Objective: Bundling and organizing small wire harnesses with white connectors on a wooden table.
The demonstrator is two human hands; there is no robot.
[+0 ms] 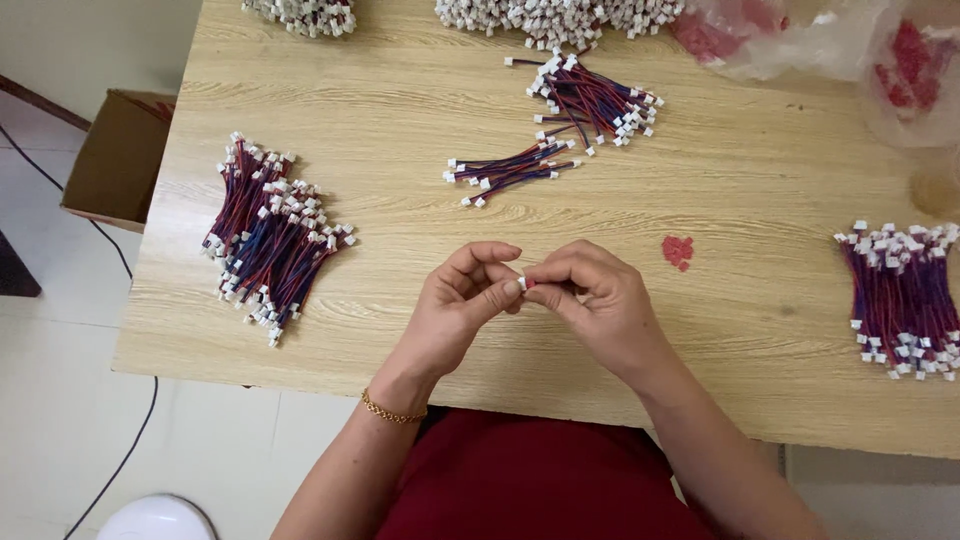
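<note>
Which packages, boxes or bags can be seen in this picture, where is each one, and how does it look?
Cardboard box: on the floor left of the table, brown, open on top.
Clear plastic bag: top right on the table, crumpled, red pieces inside.
Second clear bag: far right corner, also red pieces inside.
No labels, signs or screens visible.

The left hand (pixel 462 300) and right hand (pixel 595 300) meet fingertip to fingertip above the near middle of the table (pixel 400 110), pinching a small connector (pixel 522 283) between them. Left of the left hand lies a wire bundle (pixel 268 235); beyond the hands lie two smaller bundles (pixel 560 120). Just right of the right hand sits a little heap of caps (pixel 678 250), with another wire pile (pixel 905 295) far right.
</note>
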